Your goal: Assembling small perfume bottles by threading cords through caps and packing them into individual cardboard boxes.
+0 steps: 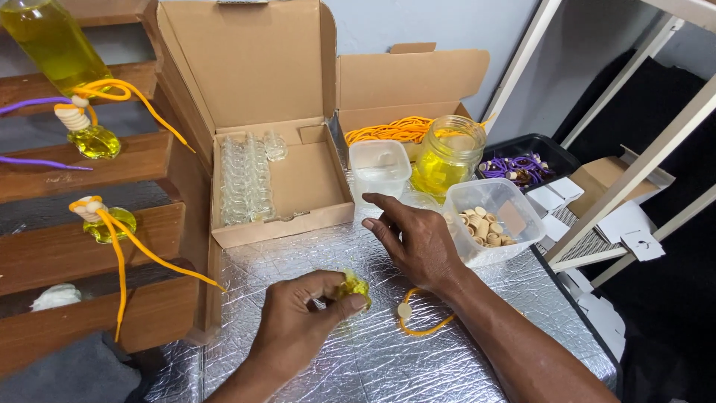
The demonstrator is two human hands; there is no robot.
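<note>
— Silver quilted tabletop (447, 351); yellow-filled small bottle (355, 285) pinched in the left hand (298, 328), near centre.

— Right hand (418, 242) open, empty, above the orange cord (421, 326). A squeeze could spill liquid, or an elbow knock the jar (447, 153).

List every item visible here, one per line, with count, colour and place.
silver work surface: one, foil-like, centre
open cardboard box: one, brown, behind the hands
small empty bottles: many, clear, in that box
second box: one, brown, holds orange cords
glass jar: one, yellow liquid
plastic tubs: two, clear; the right one holds pale caps
black tray: one, purple cords
orange cord with cap: one, under the right wrist
filled bottles: two, yellow, wooden steps at left
left hand: fingers pinch a small yellow bottle
right hand: open, empty
</note>
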